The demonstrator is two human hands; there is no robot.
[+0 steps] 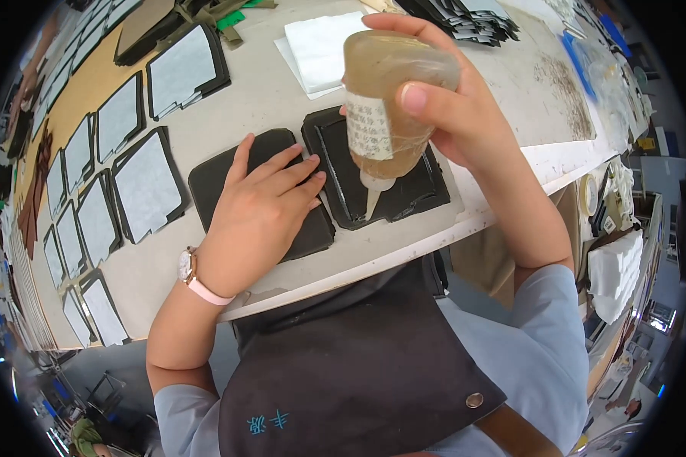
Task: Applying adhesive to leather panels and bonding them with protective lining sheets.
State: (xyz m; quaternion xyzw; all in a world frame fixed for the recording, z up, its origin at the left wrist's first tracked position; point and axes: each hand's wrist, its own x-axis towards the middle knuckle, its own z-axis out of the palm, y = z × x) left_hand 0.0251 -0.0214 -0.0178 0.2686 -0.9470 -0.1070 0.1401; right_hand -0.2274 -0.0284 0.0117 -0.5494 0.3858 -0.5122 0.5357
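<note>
On the left of the table (pixel 171 137), rows of black pieces with pale grey tops (pixel 149 186) lie side by side. Next comes the left hand (pixel 263 202), palm down, with fingers spread and gripping nothing; they rest flat across a black pad (pixel 310 234) near the front edge, their tips reaching its right side. The pad seems light and fairly soft, best steadied with a flat palm or lifted by its edges. Behind it, farther back, lie white sheets (pixel 324 49). Just to its right is a second black pad (pixel 413 194), with a shiny pale line along its left side that looks wet and probably slippery, so its dry outer rim would be the place to touch. Above this pad the cloudy bottle (pixel 434 65) is held upside down, its nozzle (pixel 372 204) pointing at the near edge; whether the tip touches cannot be told. The right hand (pixel 465 114) is curled around the bottle, thumb on the near side and fingers mostly hidden behind. The bottle looks soft-walled and squeezable, with some weight from the liquid, and its wide middle should give the surest hold. Beyond the right hand, dark strips (pixel 465 19) lie toward the back.
</note>
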